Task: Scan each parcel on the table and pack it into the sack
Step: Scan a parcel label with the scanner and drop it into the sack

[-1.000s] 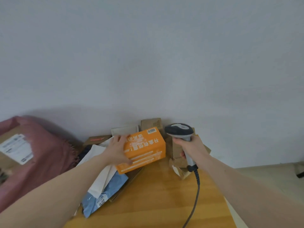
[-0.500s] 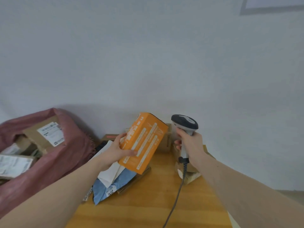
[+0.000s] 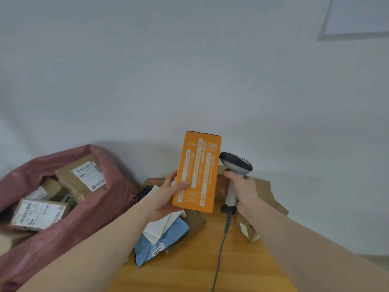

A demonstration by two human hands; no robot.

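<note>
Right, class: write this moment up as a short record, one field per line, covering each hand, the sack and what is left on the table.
left hand: holds orange box upright, lifted off the table
right hand: grips scanner, head beside the box
sack: pink, open, labelled parcels inside
table: wooden; blue mailer, white mailer and brown parcels waiting

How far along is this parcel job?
Several labelled parcels already sit in the pink sack. The left hand holds up an orange box beside the scanner in the right hand. A pile waits on the table.
</note>
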